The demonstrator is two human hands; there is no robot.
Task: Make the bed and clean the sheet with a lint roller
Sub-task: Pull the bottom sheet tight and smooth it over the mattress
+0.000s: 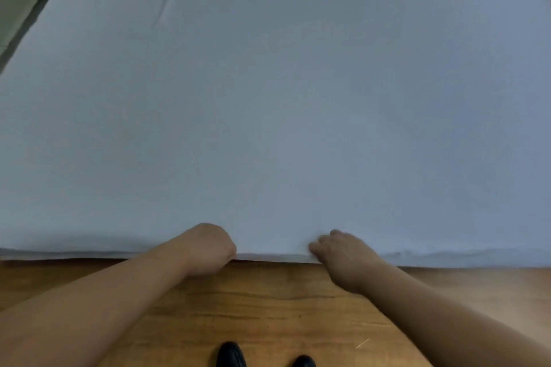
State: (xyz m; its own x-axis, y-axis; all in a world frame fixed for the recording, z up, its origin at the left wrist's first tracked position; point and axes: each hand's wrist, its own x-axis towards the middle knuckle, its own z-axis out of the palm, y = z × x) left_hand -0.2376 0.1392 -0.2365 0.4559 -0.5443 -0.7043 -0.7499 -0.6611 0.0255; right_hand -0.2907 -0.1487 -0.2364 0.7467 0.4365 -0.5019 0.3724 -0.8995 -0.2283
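— White cotton, by the look of it: the sheet (274,104) covers the whole bed and runs away from our hands, with its near hem right under them.

— And our grip? The left hand (208,247) is curled into a fist on the hem; the right hand (343,253) has its fingers bent over the same edge, just beside it.

— We judge both are pinching the cloth, though the fingertips are hidden.

— What could go wrong? If we tug harder on one side, the hem could skew and drag new folds across the bed.

— There is already a crease (164,9) far beyond the left hand. A short pull may leave it.

— And the lint roller?

— Not in view. Below our grip we see only the wooden floor (268,307) and our shoes (231,354).
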